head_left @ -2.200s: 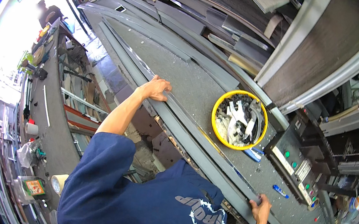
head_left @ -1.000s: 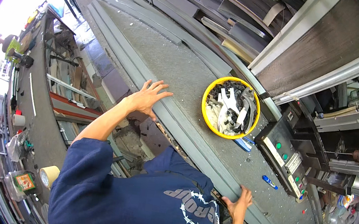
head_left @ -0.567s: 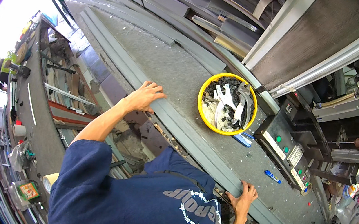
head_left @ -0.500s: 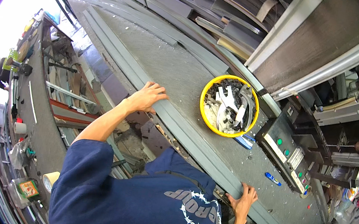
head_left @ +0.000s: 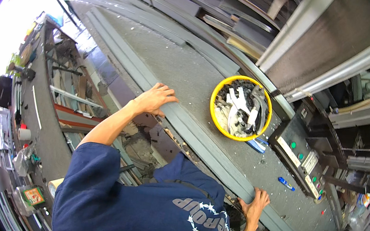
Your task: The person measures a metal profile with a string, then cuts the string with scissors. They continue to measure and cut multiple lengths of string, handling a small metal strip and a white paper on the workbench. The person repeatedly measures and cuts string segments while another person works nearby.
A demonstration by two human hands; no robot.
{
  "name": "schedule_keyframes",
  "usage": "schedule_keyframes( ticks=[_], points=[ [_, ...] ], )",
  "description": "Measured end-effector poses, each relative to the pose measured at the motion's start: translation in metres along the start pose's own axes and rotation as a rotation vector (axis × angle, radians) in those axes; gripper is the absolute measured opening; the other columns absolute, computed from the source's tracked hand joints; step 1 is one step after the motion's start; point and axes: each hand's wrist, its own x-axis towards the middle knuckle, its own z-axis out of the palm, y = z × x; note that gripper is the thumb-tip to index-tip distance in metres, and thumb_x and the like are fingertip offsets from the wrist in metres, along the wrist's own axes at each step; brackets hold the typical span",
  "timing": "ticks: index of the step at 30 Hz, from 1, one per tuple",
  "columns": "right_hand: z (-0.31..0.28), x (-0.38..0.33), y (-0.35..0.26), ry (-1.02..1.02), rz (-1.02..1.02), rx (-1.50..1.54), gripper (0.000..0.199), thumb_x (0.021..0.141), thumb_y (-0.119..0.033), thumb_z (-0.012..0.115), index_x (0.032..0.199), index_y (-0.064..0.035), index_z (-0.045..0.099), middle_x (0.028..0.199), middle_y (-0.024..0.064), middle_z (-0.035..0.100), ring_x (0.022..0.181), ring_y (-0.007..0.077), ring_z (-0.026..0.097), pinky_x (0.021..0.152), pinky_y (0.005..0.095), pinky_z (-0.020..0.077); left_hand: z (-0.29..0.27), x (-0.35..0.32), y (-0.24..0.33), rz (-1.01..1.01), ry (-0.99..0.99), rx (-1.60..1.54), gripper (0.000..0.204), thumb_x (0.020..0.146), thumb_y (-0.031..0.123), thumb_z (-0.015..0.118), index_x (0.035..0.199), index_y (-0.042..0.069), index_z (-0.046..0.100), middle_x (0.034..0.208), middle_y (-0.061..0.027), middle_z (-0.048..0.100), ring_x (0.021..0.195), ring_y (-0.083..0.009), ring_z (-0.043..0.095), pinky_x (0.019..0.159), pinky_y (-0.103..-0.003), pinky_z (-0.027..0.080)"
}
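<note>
A long grey ribbed profile (head_left: 209, 147) lies along the near edge of the grey workbench, running from far left to near right. My left hand (head_left: 155, 99) rests over it near its middle, fingers bent across the top and thumb at the near side. Further right, my right hand (head_left: 255, 204) grips the same profile, with fingers on top and thumb against the near edge. Beyond it stands a yellow-rimmed tub (head_left: 212, 110) filled with black and white scraps. Beside the tub lies a blue-and-white tool (head_left: 256, 145), partly hidden under its rim.
A control box (head_left: 293, 153) with green buttons stands at the right, with a blue marker (head_left: 286, 184) near it. More grey strips (head_left: 159, 25) lie along the bench's back. At left is a second bench (head_left: 34, 142) with a rack of offcuts; a person (head_left: 3, 90) is partly visible beyond.
The view has shifted slightly, so the tub and control box appear a little further right. Both hands keep their hold on the profile. At far left the person shows more.
</note>
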Motion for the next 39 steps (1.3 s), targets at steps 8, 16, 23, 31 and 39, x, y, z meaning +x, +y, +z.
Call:
schedule_keyframes(
  ticks=[8,16,23,31,39],
  points=[
    [-0.011,0.02,-0.006,0.042,-0.108,-0.005,0.079,0.052,-0.026,0.094,0.12,-0.0027,0.061,0.115,0.0163,0.057,0.111,0.038,0.052,0.103,0.0497,0.0343,-0.017,0.017,-0.01,0.002,-0.076,0.054,0.078,0.061,0.032,0.095,0.13,0.016,0.064,0.124,-0.0061,0.063,0.122,-0.0283,0.059,0.105,-0.044,0.044],
    [-0.004,0.054,-0.045,-0.008,0.032,0.063,0.084,0.064,-0.031,0.093,0.134,-0.0055,0.057,0.128,0.0156,0.055,0.124,0.0369,0.048,0.112,0.0557,0.0295,-0.032,0.018,-0.013,-0.216,-0.031,0.102,0.083,0.062,0.022,0.095,0.137,0.014,0.06,0.136,-0.0106,0.061,0.131,-0.031,0.055,0.114,-0.049,0.04],
    [-0.021,0.008,-0.034,0.095,0.11,0.166,0.079,0.075,-0.024,0.088,0.143,-0.0075,0.052,0.143,0.0163,0.05,0.134,0.0362,0.043,0.116,0.0555,0.0242,-0.022,0.039,0.142,-0.067,-0.11,-0.148,0.05,0.08,0.024,0.083,0.124,0.008,0.065,0.118,-0.0159,0.072,0.114,-0.0352,0.067,0.102,-0.047,0.05],
    [-0.043,-0.125,0.052,0.256,0.209,0.475,0.032,0.09,-0.018,0.074,0.118,-0.004,0.066,0.118,0.0148,0.066,0.115,0.0346,0.059,0.102,0.0448,0.0412,-0.056,0.021,0.454,0.856,-0.766,-1.369,0.058,0.102,0.044,0.062,0.141,0.001,0.057,0.146,-0.02,0.056,0.138,-0.0374,0.05,0.115,-0.05,0.039],
    [-0.065,-0.244,0.161,0.221,0.303,0.775,0.023,0.095,-0.02,0.071,0.105,0.001,0.068,0.097,0.0161,0.07,0.084,0.03,0.071,0.077,0.0386,0.057,-0.104,0.034,0.601,1.499,-1.116,-1.571,0.125,0.086,0.092,0.04,0.153,-0.013,0.037,0.163,-0.0384,0.022,0.155,-0.0507,0.015,0.121,-0.066,0.011]
  ],
)
